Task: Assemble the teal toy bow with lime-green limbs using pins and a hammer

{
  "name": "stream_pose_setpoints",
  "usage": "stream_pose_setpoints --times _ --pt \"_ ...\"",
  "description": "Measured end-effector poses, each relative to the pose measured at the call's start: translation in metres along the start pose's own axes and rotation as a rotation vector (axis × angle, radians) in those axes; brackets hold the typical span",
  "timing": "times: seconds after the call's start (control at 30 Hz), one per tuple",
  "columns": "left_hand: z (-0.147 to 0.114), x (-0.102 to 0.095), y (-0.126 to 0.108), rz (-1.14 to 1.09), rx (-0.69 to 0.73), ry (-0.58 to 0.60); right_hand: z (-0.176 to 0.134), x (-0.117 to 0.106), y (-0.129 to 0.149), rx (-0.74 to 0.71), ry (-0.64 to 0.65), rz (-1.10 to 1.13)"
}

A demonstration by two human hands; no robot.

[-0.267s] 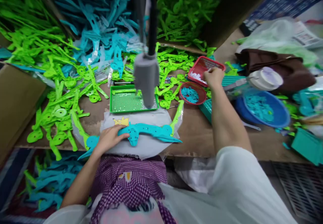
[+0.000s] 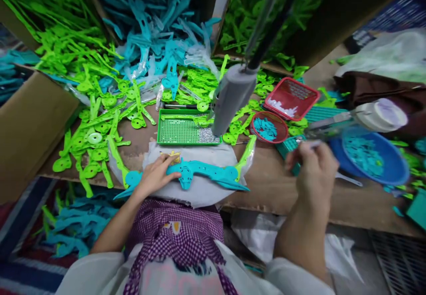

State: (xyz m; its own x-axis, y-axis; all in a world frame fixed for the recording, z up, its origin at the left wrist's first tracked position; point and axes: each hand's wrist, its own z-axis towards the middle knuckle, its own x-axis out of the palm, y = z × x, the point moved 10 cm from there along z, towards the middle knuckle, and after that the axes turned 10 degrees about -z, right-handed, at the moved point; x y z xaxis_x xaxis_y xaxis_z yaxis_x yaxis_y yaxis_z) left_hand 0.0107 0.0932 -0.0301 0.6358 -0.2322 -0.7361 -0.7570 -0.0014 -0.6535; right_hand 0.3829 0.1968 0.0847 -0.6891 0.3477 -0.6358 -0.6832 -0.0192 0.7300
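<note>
A blue plastic toy bow (image 2: 206,169) with lime-green tips lies across a grey cloth (image 2: 199,197) at the table's front. My left hand (image 2: 156,175) holds its left half, thumb on the near side of the middle and fingers over the back. My right hand (image 2: 314,166), smeared by motion, is raised above the table to the right, fingers pinched. Between them shows a small white piece (image 2: 312,143), its shape blurred. Behind that hand, a red basket (image 2: 308,109) holds similar white pieces, and a round red basket (image 2: 282,131) holds small blue parts.
A grey hanging power screwdriver (image 2: 234,95) is in front of a green tray (image 2: 176,143) holding small metal screws. Lime-green parts (image 2: 96,139) are piled at left and back. A blue basin (image 2: 396,171) and a white-lidded container (image 2: 382,114) stand right.
My right hand has come out of the red basket toward me, with a small white piece in its fingers. My left hand stays on the toy bow. The camera view has shifted.
</note>
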Motion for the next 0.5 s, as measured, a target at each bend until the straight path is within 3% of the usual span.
stream_pose_setpoints --times 0.03,0.1,0.17,0.23,0.33,0.5 --pt "-0.002 -0.003 -0.006 0.029 0.071 -0.052 -0.036 0.016 0.011 -0.017 0.137 -0.005" --pt "-0.012 -0.009 -0.029 0.112 0.272 -0.157 -0.112 0.073 0.046 -0.208 0.584 -0.117" --pt "-0.033 -0.007 -0.059 0.185 0.507 -0.202 -0.169 0.114 0.079 -0.455 0.842 -0.249" --pt "-0.057 0.0 -0.084 0.19 0.689 -0.187 -0.199 0.137 0.101 -0.625 0.982 -0.312" --pt "-0.083 0.001 -0.101 0.04 0.783 -0.229 -0.204 0.139 0.119 -0.668 1.011 -0.168" --pt "-0.086 -0.001 -0.093 -0.353 0.632 -0.413 -0.179 0.111 0.116 -0.406 0.682 0.24"
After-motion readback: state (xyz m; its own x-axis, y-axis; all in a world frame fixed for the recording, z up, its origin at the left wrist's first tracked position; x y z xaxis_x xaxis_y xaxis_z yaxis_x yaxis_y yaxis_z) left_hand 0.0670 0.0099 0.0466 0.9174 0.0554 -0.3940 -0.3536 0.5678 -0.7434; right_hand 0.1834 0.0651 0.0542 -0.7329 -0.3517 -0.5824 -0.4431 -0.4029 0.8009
